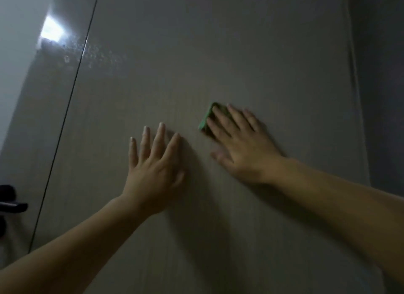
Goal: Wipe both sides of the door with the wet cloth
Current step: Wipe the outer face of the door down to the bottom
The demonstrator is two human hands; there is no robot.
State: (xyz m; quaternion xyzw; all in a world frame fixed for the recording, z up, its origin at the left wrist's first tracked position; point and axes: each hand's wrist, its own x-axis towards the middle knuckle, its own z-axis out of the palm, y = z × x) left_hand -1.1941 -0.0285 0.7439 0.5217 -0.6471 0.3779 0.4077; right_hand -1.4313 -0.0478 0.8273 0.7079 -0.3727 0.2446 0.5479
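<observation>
I see the green cloth (pixel 206 117) folded small and pressed flat to the door (pixel 218 53) near the middle of the panel. Only its left edge and top corner peek out from under my right hand (pixel 242 145), which covers the rest. That grip is fully open, with straight fingers laid over the cloth and nothing curled round it. My left hand (pixel 155 162) lies near it to the left, apart from the cloth, fingers spread on the bare panel, grip open and holding nothing. The door is dull grey-brown with a faint vertical grain. Up left, a patch of droplets (pixel 98 55) glints beside a bright reflection (pixel 52 30). A thin dark seam (pixel 72 101) slants down the door's left part. Beyond it a black door handle (pixel 13 204) juts in at the left edge of view. A dark wall (pixel 384 75) stands to the right.
</observation>
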